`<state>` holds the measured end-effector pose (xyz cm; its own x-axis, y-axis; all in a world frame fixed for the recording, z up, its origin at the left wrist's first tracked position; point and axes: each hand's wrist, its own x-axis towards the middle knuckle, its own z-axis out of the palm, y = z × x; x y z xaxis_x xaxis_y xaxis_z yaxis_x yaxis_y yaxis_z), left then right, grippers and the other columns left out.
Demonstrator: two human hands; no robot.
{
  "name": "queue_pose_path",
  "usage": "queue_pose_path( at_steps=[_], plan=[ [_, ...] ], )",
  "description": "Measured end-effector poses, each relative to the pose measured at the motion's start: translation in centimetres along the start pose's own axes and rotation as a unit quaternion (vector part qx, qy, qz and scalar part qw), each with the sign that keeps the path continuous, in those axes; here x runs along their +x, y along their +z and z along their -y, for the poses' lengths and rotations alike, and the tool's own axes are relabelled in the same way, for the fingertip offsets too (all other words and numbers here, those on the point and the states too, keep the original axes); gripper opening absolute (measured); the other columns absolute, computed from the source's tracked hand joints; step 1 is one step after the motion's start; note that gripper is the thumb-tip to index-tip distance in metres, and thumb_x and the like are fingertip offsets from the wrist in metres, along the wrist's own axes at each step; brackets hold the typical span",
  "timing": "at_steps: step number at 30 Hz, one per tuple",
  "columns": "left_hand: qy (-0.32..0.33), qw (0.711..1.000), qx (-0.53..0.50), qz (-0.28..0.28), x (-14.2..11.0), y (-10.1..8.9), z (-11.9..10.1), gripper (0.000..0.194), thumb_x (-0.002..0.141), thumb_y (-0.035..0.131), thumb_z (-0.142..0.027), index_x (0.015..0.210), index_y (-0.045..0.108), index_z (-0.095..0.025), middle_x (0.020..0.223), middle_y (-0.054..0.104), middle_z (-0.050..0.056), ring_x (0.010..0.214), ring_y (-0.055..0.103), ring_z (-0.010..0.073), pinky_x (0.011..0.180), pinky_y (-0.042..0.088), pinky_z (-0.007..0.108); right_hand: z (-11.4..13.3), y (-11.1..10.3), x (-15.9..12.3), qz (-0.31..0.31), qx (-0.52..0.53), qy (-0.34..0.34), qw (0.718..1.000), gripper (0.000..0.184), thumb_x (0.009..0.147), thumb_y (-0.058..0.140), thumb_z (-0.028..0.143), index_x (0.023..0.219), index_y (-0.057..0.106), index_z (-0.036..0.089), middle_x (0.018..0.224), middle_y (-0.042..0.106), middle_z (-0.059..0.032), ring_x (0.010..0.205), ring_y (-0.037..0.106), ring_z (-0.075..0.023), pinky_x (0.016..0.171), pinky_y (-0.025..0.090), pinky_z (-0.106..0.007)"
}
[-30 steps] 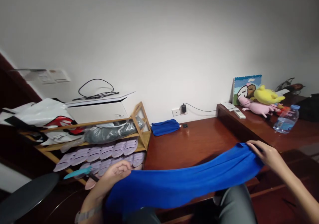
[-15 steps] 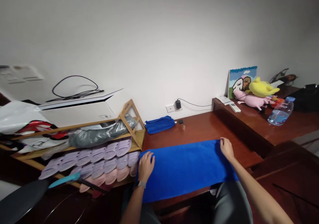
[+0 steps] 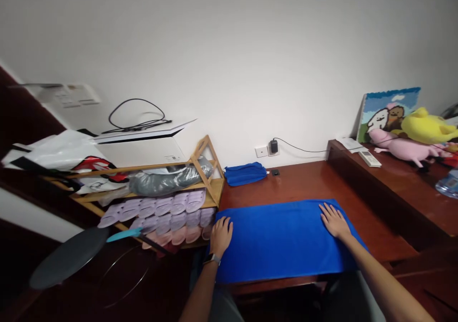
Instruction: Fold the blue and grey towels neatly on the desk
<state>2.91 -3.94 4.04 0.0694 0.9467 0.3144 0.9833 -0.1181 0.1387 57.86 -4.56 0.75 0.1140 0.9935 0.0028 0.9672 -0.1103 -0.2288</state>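
A blue cloth (image 3: 275,241), perhaps a towel, lies spread across the front of the reddish-brown desk (image 3: 304,181), its near edge at the desk's front. My left hand (image 3: 221,236) rests on the cloth's left end, fingers stretched forward, a watch on that wrist. On the cloth's far right part lies my right hand (image 3: 334,221), flat with its fingers spread. Behind, near the wall, sits a folded blue cloth (image 3: 245,173).
Left stands a wooden rack (image 3: 216,193) with lilac and pink slippers (image 3: 179,212) and a white box (image 3: 143,148) on top. A dark pan-like object (image 3: 67,260) is lower left. On the right ledge are a remote (image 3: 369,159), plush toys (image 3: 404,148) and a bottle (image 3: 448,184).
My view has turned to the left. My right hand, earlier with fingers curled at the cloth's far right corner, now lies flat with fingers spread. My left hand stays at the left end.
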Motion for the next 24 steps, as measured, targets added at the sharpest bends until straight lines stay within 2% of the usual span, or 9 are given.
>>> queue_pose_path(
  at_steps=[3, 8, 12, 15, 17, 19, 20, 22, 24],
  plan=[
    [-0.005, 1.000, -0.002, 0.003, 1.8, 0.3, 1.8, 0.045, 0.103, 0.041, -0.035, 0.136, 0.065, -0.017, 0.149, 0.060, 0.015, 0.141, 0.051, 0.0309, 0.119, 0.039, 0.049, -0.8, 0.5, 1.0, -0.016, 0.014, -0.010, 1.000, 0.066, 0.096, 0.028, 0.047, 0.156, 0.049, 0.027, 0.166, 0.042, -0.0060, 0.156, 0.031, -0.0283, 0.127, 0.023, -0.052],
    [-0.013, 1.000, -0.009, 0.016, 3.1, 1.3, 3.2, 0.041, 0.099, 0.048, -0.035, 0.133, 0.065, -0.019, 0.153, 0.058, 0.014, 0.142, 0.051, 0.0298, 0.114, 0.044, 0.046, -2.2, 0.6, 2.9, -0.092, 0.032, -0.046, 0.994, 0.053, 0.093, 0.037, 0.058, 0.135, 0.066, 0.042, 0.151, 0.059, -0.0100, 0.144, 0.049, -0.0377, 0.113, 0.043, -0.058],
    [-0.021, 1.000, 0.003, 0.011, 2.9, 1.7, 3.1, 0.043, 0.096, 0.051, -0.033, 0.135, 0.063, -0.019, 0.151, 0.058, 0.015, 0.140, 0.052, 0.0318, 0.115, 0.041, 0.051, -2.6, -1.3, 4.6, -0.059, 0.013, -0.034, 0.998, 0.052, 0.089, 0.043, 0.060, 0.128, 0.069, 0.038, 0.147, 0.062, -0.0128, 0.140, 0.053, -0.0405, 0.108, 0.047, -0.059],
    [-0.013, 1.000, 0.012, 0.000, 2.7, 2.0, 3.1, 0.047, 0.098, 0.049, -0.033, 0.141, 0.060, -0.019, 0.151, 0.058, 0.015, 0.141, 0.051, 0.0303, 0.120, 0.035, 0.051, -1.4, -3.4, 5.9, -0.028, -0.003, -0.021, 0.999, 0.053, 0.082, 0.053, 0.057, 0.123, 0.073, 0.030, 0.138, 0.067, -0.0172, 0.129, 0.060, -0.0452, 0.103, 0.048, -0.064],
    [-0.005, 1.000, 0.008, 0.001, 2.7, 2.3, 3.3, 0.050, 0.101, 0.047, -0.036, 0.146, 0.056, -0.018, 0.154, 0.055, 0.015, 0.145, 0.047, 0.0291, 0.125, 0.030, 0.050, 1.3, -4.4, 6.6, -0.031, -0.021, -0.034, 0.999, 0.051, 0.083, 0.054, 0.049, 0.121, 0.074, 0.021, 0.131, 0.069, -0.0226, 0.123, 0.063, -0.0477, 0.104, 0.045, -0.068],
    [-0.001, 1.000, 0.001, 0.017, 2.8, 2.7, 3.5, 0.054, 0.102, 0.046, -0.039, 0.151, 0.052, -0.017, 0.160, 0.049, 0.016, 0.150, 0.042, 0.0287, 0.126, 0.028, 0.048, 6.3, -4.5, 6.8, -0.046, -0.036, -0.076, 0.995, 0.050, 0.089, 0.049, 0.039, 0.127, 0.071, 0.016, 0.135, 0.067, -0.0237, 0.129, 0.059, -0.0444, 0.113, 0.037, -0.066],
    [-0.001, 1.000, -0.002, 0.028, 2.8, 2.8, 3.6, 0.056, 0.103, 0.046, -0.041, 0.154, 0.049, -0.018, 0.163, 0.045, 0.015, 0.152, 0.038, 0.0287, 0.126, 0.028, 0.048, 9.6, -4.1, 6.6, -0.050, -0.034, -0.107, 0.992, 0.051, 0.092, 0.046, 0.035, 0.134, 0.067, 0.015, 0.142, 0.063, -0.0212, 0.137, 0.054, -0.0399, 0.118, 0.033, -0.060],
    [-0.004, 0.999, -0.006, 0.047, 2.9, 3.2, 3.8, 0.058, 0.104, 0.045, -0.043, 0.158, 0.045, -0.023, 0.168, 0.038, 0.012, 0.155, 0.033, 0.0289, 0.125, 0.029, 0.048, 17.2, -2.4, 5.7, -0.038, -0.019, -0.181, 0.983, 0.056, 0.096, 0.043, 0.034, 0.148, 0.056, 0.022, 0.157, 0.054, -0.0092, 0.147, 0.044, -0.0284, 0.125, 0.027, -0.046],
    [-0.008, 0.998, -0.007, 0.055, 3.0, 3.7, 4.0, 0.058, 0.104, 0.045, -0.046, 0.159, 0.042, -0.027, 0.170, 0.034, 0.010, 0.157, 0.030, 0.0293, 0.125, 0.029, 0.048, 24.7, 0.0, 4.3, 0.004, 0.031, -0.267, 0.963, 0.060, 0.100, 0.038, 0.036, 0.157, 0.046, 0.019, 0.165, 0.042, -0.0085, 0.154, 0.034, -0.0285, 0.127, 0.022, -0.049]
  ],
)
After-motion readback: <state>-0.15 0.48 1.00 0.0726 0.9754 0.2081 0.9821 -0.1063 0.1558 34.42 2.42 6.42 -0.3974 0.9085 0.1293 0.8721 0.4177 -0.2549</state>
